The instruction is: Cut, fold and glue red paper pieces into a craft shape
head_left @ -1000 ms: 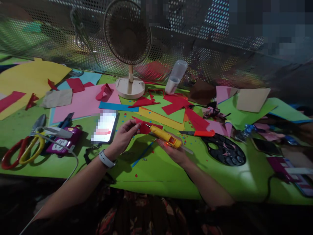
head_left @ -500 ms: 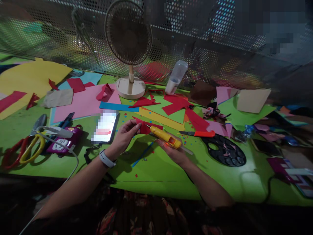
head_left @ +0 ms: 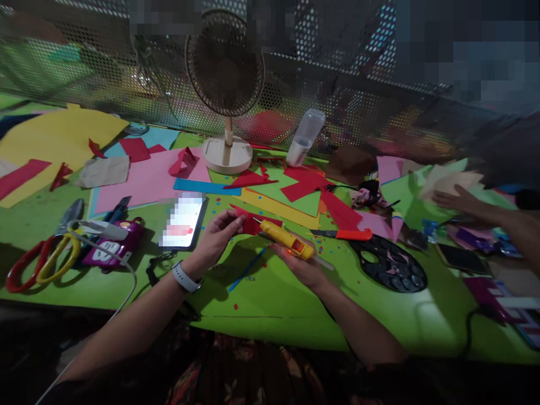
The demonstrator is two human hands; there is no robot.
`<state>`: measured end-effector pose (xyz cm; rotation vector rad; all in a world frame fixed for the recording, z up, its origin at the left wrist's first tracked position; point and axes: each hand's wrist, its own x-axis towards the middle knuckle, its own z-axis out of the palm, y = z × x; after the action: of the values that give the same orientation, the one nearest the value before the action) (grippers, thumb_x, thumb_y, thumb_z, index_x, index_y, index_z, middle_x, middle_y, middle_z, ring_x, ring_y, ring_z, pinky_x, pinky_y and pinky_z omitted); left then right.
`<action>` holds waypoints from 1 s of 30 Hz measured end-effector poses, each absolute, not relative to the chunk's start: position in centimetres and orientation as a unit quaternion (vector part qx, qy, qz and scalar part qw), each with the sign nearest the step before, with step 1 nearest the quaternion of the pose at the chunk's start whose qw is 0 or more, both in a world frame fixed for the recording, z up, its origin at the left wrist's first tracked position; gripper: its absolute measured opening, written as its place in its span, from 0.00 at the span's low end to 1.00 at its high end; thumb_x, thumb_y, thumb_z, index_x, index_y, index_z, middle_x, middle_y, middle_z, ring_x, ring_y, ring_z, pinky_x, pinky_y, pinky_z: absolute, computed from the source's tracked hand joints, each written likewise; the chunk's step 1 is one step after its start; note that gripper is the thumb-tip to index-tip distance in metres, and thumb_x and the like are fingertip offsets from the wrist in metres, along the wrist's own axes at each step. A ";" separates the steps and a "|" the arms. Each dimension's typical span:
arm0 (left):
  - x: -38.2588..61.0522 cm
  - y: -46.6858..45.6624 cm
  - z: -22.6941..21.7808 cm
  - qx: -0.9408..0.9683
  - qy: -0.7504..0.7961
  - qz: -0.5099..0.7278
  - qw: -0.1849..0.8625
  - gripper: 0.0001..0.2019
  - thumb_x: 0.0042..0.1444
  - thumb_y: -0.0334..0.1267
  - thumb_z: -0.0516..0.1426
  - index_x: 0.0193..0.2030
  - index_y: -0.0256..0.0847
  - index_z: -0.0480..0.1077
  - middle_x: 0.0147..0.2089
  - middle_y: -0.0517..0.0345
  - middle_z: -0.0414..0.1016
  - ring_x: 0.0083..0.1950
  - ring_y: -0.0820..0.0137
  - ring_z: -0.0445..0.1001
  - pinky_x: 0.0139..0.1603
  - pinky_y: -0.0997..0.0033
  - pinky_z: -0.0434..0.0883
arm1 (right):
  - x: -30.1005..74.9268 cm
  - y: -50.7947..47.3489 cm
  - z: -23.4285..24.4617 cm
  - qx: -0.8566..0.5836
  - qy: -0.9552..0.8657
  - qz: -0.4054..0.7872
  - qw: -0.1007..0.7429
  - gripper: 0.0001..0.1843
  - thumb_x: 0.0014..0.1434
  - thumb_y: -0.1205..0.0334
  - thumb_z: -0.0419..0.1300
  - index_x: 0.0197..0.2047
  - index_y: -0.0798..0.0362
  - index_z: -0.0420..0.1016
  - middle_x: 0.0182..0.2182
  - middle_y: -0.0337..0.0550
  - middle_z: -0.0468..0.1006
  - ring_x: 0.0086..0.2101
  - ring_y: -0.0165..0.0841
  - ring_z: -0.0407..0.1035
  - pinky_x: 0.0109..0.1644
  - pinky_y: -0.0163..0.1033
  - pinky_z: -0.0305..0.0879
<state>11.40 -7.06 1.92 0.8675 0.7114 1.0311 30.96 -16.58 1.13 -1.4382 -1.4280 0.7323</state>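
Observation:
My left hand [head_left: 216, 239] pinches a small folded piece of red paper [head_left: 252, 223] above the green table [head_left: 270, 292]; a white watch sits on that wrist. My right hand [head_left: 300, 265] is closed around a yellow glue gun [head_left: 287, 239], whose tip points left and touches the red paper. A thin blue paper strip [head_left: 246, 269] lies on the table below both hands.
A phone [head_left: 182, 220] lies left of my hands, with scissors [head_left: 40, 261] and a purple device [head_left: 110, 244] farther left. Behind stand a small fan [head_left: 225, 90] and a tilted plastic bottle [head_left: 304, 138]. An orange-handled cutter [head_left: 343, 234] and a black palette [head_left: 390, 263] lie to the right. Another person's hand [head_left: 458, 199] handles paper at far right.
Both my hands stay almost still with the glue gun against the red paper. At far right another person's hand has come into view and lifted the beige paper.

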 end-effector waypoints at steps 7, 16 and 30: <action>11.4 -7.0 1.8 0.392 0.323 0.467 0.724 0.10 0.47 0.38 0.68 0.35 0.39 0.75 0.36 0.60 0.77 0.36 0.75 0.75 0.38 0.77 0.73 | 30.7 -16.6 1.9 -0.598 -0.562 0.320 0.474 0.12 0.54 0.52 0.66 0.34 0.51 0.77 0.31 0.42 0.77 0.31 0.35 0.72 0.35 0.40 0.70; 11.3 -7.0 1.6 0.401 0.313 0.467 0.724 0.10 0.48 0.39 0.67 0.35 0.40 0.75 0.37 0.60 0.77 0.37 0.75 0.75 0.39 0.77 0.73 | 30.6 -16.6 1.9 -0.604 -0.554 0.326 0.471 0.14 0.53 0.50 0.66 0.37 0.52 0.78 0.32 0.43 0.78 0.31 0.36 0.72 0.35 0.41 0.71; 11.4 -7.0 1.7 0.399 0.321 0.469 0.720 0.10 0.47 0.38 0.68 0.35 0.39 0.74 0.35 0.60 0.77 0.35 0.75 0.75 0.39 0.76 0.72 | 30.9 -16.6 1.3 -0.606 -0.555 0.325 0.468 0.13 0.53 0.50 0.66 0.35 0.51 0.77 0.31 0.43 0.78 0.30 0.35 0.71 0.34 0.42 0.70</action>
<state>11.36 -7.00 1.69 0.8825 0.7089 1.0366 30.85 -16.56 1.34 -1.4863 -1.3616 0.7965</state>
